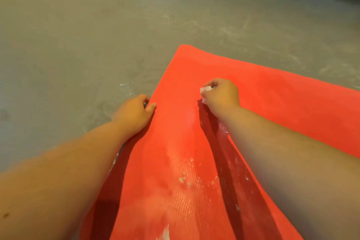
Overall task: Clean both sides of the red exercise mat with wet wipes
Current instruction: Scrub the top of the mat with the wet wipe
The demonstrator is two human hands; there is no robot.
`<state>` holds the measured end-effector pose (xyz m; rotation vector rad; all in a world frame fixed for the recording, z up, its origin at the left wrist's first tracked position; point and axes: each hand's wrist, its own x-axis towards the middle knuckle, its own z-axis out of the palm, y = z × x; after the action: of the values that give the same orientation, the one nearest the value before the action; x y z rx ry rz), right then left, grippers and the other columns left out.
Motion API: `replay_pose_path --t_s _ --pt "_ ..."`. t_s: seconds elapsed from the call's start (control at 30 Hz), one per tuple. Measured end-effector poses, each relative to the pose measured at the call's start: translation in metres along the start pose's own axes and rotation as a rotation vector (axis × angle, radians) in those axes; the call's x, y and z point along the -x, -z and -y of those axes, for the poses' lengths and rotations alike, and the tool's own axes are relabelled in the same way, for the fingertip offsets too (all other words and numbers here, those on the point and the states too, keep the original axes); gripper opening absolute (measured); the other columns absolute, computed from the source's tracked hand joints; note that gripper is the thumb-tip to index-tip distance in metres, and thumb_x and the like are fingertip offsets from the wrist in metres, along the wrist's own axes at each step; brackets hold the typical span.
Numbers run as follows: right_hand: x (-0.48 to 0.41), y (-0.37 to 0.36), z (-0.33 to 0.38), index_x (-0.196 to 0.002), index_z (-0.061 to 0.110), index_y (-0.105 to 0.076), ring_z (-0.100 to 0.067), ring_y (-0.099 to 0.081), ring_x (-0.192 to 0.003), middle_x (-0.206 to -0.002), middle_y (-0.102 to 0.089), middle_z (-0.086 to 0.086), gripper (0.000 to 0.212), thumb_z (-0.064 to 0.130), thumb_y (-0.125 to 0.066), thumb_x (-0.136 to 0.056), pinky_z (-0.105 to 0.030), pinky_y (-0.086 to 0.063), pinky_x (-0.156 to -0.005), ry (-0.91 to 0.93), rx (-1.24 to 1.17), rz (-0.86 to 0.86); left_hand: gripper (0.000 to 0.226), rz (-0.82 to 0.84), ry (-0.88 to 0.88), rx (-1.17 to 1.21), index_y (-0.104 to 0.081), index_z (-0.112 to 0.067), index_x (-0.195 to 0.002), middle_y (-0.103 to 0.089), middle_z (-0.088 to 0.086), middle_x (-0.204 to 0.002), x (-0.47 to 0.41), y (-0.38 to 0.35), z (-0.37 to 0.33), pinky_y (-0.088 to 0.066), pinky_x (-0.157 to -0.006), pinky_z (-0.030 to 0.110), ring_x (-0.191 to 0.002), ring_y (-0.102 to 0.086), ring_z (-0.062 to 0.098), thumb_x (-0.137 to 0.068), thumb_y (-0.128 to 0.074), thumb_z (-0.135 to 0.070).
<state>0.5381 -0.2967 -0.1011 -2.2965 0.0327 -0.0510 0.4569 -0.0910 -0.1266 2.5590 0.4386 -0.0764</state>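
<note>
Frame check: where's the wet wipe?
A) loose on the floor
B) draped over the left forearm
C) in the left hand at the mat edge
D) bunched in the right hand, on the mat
D: the white wipe pokes out of the curled fingers of the right hand, which is on the red mat. The left hand only holds the mat's edge.

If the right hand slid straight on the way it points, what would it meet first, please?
The right hand would cross only bare red mat, then probably reach grey floor; nothing else shows.
</note>
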Motion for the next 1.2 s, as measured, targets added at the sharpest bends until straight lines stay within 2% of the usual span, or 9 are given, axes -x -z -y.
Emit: replay_pose_path --t_s 0.13,0.27,0.4,0.57,0.7,0.77,0.9,1.03,1.2 --pt "-0.017 -0.045 0.014 -0.087 0.009 -0.074 -0.031 -0.066 -0.089 -0.091 -0.072 -0.013 0.019 0.018 -0.058 -0.084 -0.037 -0.051 -0.082 0.122 0.098 0.166 0.026 -0.195 0.0 0.092 -0.066 -0.021 -0.088 -0.064 -0.002 -0.08 -0.006 -0.017 0.01 -0.043 -0.07 0.032 -0.083 -0.06 0.026 -0.088 -0.053 -0.043" --pt "0.033 -0.062 0.0 -0.09 0.011 -0.073 -0.027 -0.061 -0.094 -0.094 -0.069 -0.009 0.021 0.002 -0.058 -0.078 -0.028 -0.038 -0.084 0.483 0.165 0.172 0.036 -0.431 -0.126 0.264 -0.076 -0.021 -0.088 -0.064 0.0 -0.093 -0.018 -0.022 0.034 -0.048 -0.086 0.039 -0.094 -0.06 0.03 -0.07 -0.048 -0.033" --pt "0.047 -0.04 -0.011 -0.089 0.012 -0.074 -0.016 -0.058 -0.09 -0.095 -0.072 -0.002 0.021 0.017 -0.054 -0.084 -0.024 -0.039 -0.084 0.871 0.242 0.421 0.055 -0.299 -0.233 0.228 -0.075 -0.025 -0.102 -0.07 -0.001 -0.107 -0.029 -0.026 0.035 -0.048 -0.093 0.045 -0.103 -0.061 0.027 -0.064 -0.035 -0.029" --pt "-0.032 -0.041 -0.006 -0.082 0.005 -0.072 -0.036 -0.058 -0.088 -0.089 -0.063 -0.016 0.031 0.016 -0.045 -0.076 -0.038 -0.042 -0.073 0.448 0.521 0.141 0.054 -0.283 -0.194 0.233 -0.074 -0.029 -0.105 -0.069 -0.006 -0.11 -0.027 -0.026 0.034 -0.046 -0.096 0.042 -0.109 -0.058 0.023 -0.067 -0.036 -0.021" --pt "0.036 -0.077 0.007 -0.081 0.009 -0.068 -0.031 -0.055 -0.088 -0.09 -0.061 -0.012 0.039 0.031 -0.036 -0.077 -0.035 -0.042 -0.08 0.622 0.337 0.214 0.049 -0.291 -0.138 0.226 -0.075 -0.029 -0.103 -0.068 -0.008 -0.113 -0.024 -0.024 0.027 -0.044 -0.098 0.037 -0.111 -0.056 0.02 -0.071 -0.038 -0.023" --pt "0.041 -0.079 0.015 -0.083 0.014 -0.065 -0.03 -0.053 -0.091 -0.092 -0.059 -0.009 0.039 0.04 -0.037 -0.08 -0.033 -0.038 -0.084 0.571 0.313 0.151 0.046 -0.308 -0.15 0.279 -0.075 -0.026 -0.102 -0.069 -0.006 -0.11 -0.024 -0.025 0.029 -0.045 -0.097 0.039 -0.109 -0.058 0.022 -0.073 -0.04 -0.022" --pt "0.008 -0.081 0.026 -0.122 0.02 -0.06 -0.033 -0.05 -0.104 -0.111 -0.057 -0.012 0.038 0.028 -0.061 -0.085 -0.036 -0.036 -0.09 0.527 0.32 0.152 0.043 -0.294 -0.156 0.279 -0.073 -0.029 -0.107 -0.069 -0.007 -0.112 -0.024 -0.025 0.026 -0.045 -0.096 0.04 -0.11 -0.058 0.021 -0.078 -0.042 -0.025" --pt "0.01 -0.085 0.029 -0.095 0.017 -0.07 -0.032 -0.051 -0.091 -0.098 -0.06 -0.01 0.018 0.024 -0.058 -0.083 -0.038 -0.04 -0.078 0.809 0.451 0.263 0.045 -0.295 -0.169 0.25 -0.069 -0.032 -0.115 -0.068 -0.006 -0.119 -0.022 -0.022 0.025 -0.045 -0.096 0.037 -0.113 -0.058 0.02 -0.08 -0.041 -0.029" --pt "-0.03 -0.076 0.021 -0.089 0.006 -0.067 -0.034 -0.053 -0.094 -0.096 -0.062 -0.016 0.023 0.027 -0.056 -0.09 -0.038 -0.034 -0.081 0.754 0.556 0.104 0.053 -0.296 -0.153 0.15 -0.061 -0.032 -0.127 -0.065 -0.005 -0.124 -0.02 -0.022 0.024 -0.038 -0.098 0.031 -0.118 -0.054 0.02 -0.08 -0.037 -0.033"
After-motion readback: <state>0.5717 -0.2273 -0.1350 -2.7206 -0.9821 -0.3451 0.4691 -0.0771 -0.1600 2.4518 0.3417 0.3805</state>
